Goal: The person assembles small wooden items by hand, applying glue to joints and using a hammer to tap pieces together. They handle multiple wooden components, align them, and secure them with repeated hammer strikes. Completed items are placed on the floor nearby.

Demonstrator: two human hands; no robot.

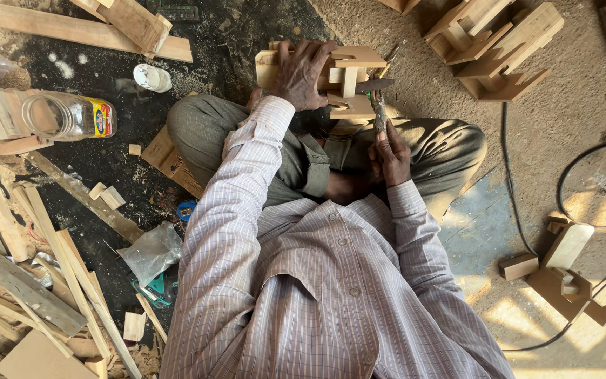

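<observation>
A clear plastic jar (pixel 64 116) is being seen lying on its side on the dark floor near the left edge, a yellow, red and blue label (pixel 101 117) being wrapped around its right end. Its white round lid (pixel 152 78) is being seen just beside it, toward the top. A crumpled clear plastic bag (pixel 152 251) is lying lower left among wood strips.

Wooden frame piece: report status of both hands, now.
Left hand clamped on wooden frame piece. Right hand gripping hammer, head at the frame. Nothing between them.
</observation>
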